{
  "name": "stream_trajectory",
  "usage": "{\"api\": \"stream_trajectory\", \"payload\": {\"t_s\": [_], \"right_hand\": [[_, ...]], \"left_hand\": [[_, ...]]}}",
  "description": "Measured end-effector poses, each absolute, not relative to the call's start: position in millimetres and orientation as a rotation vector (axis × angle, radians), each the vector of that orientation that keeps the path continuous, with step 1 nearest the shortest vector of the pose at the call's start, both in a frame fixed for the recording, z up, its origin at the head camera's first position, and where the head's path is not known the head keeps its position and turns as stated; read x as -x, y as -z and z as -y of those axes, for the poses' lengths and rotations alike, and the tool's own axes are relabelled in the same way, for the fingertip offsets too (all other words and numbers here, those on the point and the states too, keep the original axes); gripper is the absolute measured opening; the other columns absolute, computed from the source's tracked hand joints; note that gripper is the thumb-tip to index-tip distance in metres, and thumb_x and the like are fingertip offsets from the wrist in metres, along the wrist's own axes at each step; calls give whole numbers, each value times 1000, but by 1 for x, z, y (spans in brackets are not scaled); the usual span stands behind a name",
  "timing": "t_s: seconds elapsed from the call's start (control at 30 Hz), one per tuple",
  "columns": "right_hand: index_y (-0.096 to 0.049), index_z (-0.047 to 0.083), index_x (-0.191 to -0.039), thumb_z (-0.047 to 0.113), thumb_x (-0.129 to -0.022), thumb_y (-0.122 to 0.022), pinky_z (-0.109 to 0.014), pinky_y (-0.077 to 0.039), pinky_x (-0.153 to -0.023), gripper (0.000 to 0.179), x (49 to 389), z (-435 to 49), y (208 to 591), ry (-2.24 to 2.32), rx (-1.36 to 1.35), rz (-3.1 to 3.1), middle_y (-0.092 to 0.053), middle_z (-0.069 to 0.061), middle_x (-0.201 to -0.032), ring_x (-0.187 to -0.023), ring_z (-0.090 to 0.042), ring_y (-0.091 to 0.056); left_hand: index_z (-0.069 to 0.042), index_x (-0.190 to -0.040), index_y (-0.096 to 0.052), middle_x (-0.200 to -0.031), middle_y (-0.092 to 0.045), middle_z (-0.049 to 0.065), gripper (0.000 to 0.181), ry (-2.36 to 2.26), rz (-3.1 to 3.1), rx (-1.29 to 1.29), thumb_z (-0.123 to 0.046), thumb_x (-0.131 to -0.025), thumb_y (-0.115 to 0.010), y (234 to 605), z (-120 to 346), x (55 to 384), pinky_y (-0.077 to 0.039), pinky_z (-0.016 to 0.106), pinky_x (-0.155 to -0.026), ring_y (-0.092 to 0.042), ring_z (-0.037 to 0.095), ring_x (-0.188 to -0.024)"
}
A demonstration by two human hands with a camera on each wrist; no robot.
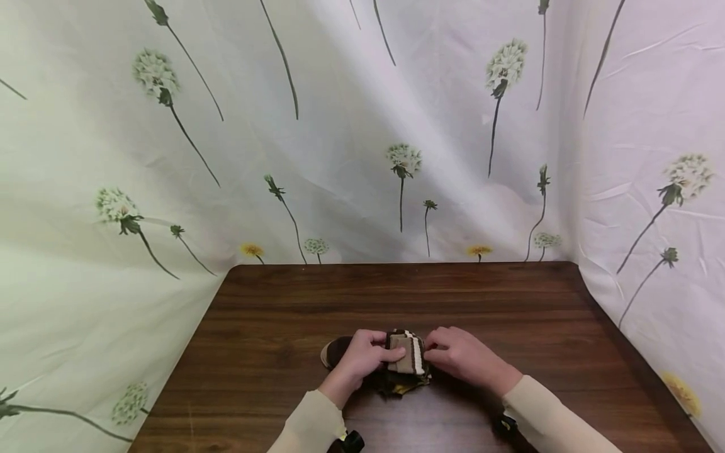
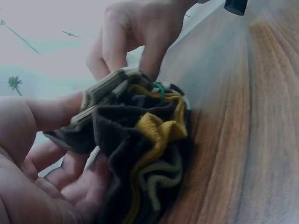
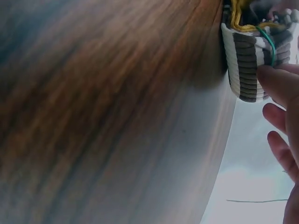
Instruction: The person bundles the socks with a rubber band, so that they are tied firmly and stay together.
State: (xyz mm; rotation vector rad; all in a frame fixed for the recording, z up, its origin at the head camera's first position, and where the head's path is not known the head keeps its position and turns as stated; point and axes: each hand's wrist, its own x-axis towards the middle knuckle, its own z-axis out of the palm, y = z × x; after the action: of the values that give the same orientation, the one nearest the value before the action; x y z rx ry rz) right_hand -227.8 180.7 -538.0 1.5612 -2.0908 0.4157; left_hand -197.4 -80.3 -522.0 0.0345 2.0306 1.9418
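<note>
Folded dark socks [image 1: 418, 358] with a striped tan, brown and white cuff are held over the table, a tan-tipped toe end sticking out to the left. My left hand [image 1: 362, 357] grips the folded cuff, thumb on top and fingers beneath. At the right edge of the cuff, my right hand [image 1: 461, 353] pinches the knit between thumb and fingers. Mustard-yellow edging [image 2: 161, 133] shows among the dark folds in the left wrist view. In the right wrist view, a thin green thread [image 3: 267, 43] crosses the ribbed cuff [image 3: 245, 65] beside the right thumb.
The brown wood-grain table [image 1: 272, 302] extends under and behind both hands. White cloth walls [image 1: 351, 157] printed with dandelions rise along its back and sides. Dark wrist devices [image 1: 354, 440] sit by both sleeve cuffs.
</note>
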Motion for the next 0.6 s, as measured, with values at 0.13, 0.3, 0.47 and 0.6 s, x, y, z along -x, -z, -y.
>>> {"api": "stream_trajectory", "payload": {"t_s": [0.13,0.3,0.47,0.6], "right_hand": [[-72,13,-95,6,-84,-77,-31,-53,-73,15,228,-179,537,-347,-1627,2019,-66,1,-104,-90,-14,-62],[-68,9,-88,5,-79,-69,-35,-57,-87,11,229,-179,534,-356,-1804,1888,-69,-3,-108,-101,-21,-67],[-59,13,-81,7,-70,-68,-33,-55,-89,16,227,-178,526,-335,-1940,1836,-63,0,-95,-94,-19,-64],[-52,16,-77,14,-63,-71,-29,-52,-80,24,224,-178,523,-238,-2005,1874,-54,5,-82,-81,-14,-56]], "left_hand": [[5,-105,-78,-90,-78,8,25,-1898,-2076,-3,-7,-85,-87,520,85,198,-60,31,-68,-72,13,-75],[7,-107,-75,-92,-78,11,26,-1894,-2093,-13,-5,-85,-86,527,91,198,-60,31,-70,-72,13,-76],[8,-106,-75,-90,-78,8,27,-1952,-2100,-46,-4,-85,-87,537,91,199,-58,27,-69,-71,11,-76],[9,-107,-74,-92,-77,8,29,-1994,-2128,-62,-3,-84,-87,543,91,198,-57,26,-67,-69,10,-78]]}}
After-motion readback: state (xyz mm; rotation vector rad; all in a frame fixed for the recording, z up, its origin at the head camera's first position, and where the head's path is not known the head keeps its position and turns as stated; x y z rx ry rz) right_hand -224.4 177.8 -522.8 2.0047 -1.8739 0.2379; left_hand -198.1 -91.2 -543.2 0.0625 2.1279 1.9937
